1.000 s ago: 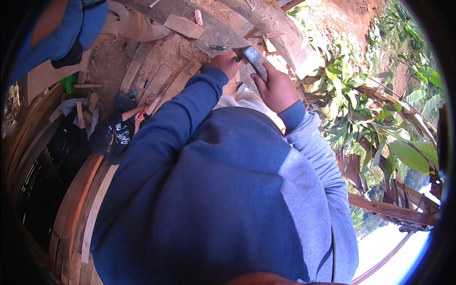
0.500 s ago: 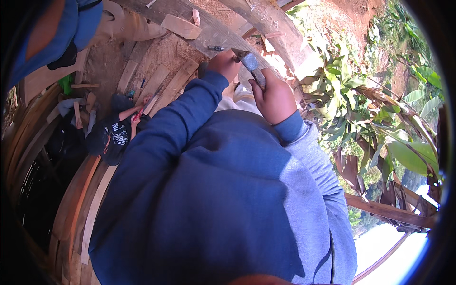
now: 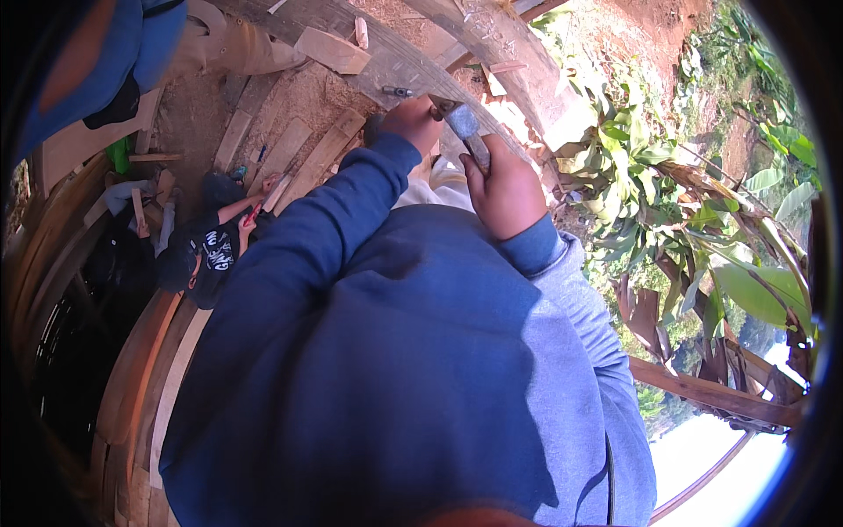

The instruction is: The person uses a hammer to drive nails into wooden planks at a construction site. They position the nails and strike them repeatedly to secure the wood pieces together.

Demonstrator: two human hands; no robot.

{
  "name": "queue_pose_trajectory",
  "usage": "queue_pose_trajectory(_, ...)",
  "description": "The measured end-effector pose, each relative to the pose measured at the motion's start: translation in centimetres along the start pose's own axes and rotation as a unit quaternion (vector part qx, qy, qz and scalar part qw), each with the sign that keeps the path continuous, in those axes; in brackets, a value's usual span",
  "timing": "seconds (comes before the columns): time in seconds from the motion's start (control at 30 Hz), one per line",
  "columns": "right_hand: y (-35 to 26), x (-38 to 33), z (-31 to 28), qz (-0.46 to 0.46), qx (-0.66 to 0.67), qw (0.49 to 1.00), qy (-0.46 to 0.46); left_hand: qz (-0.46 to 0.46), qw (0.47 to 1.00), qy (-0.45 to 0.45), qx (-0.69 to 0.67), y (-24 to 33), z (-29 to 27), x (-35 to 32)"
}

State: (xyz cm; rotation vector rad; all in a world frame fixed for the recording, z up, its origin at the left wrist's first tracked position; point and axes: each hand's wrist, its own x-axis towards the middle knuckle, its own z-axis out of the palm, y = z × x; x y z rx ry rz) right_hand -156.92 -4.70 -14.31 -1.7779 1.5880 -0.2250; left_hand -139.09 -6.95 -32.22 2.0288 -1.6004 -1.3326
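Note:
My right hand (image 3: pixel 511 191) is closed around the handle of a hammer (image 3: pixel 462 121), whose blue-grey metal head lies just right of my left hand (image 3: pixel 411 123). Closed as a fist, that left hand rests over a grey weathered plank; a small dark round end shows at its right side, but what it grips is mostly hidden. The hammer's head is very close to this end, and I cannot tell whether they touch. A short dark metal piece (image 3: pixel 398 90) lies on the plank (image 3: pixel 413 66) just beyond my left hand.
A wood offcut (image 3: pixel 332 50) lies on the plank, with shavings around. To the left a person in a dark shirt (image 3: pixel 211 259) holds a red-handled tool (image 3: pixel 254 213). Another person in blue (image 3: pixel 105 70) is at the upper left. Leafy plants (image 3: pixel 650 167) stand at the right.
My right hand and the hammer have shifted slightly down and toward me. My left hand has hardly moved. The person at the left has moved their hands a little.

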Motion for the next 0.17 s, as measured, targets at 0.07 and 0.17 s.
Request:
queue_pose_trajectory(0.07,0.3,-1.4,0.5,0.023,-0.009,0.999,-0.026,-0.033,0.998,-0.034,-0.031,-0.2,0.2,-1.2)
queue_pose_trajectory(0.17,1.0,0.1,0.9,-0.001,0.001,1.0,-0.01,-0.058,0.998,-0.038,0.014,1.0,-0.9,0.1)
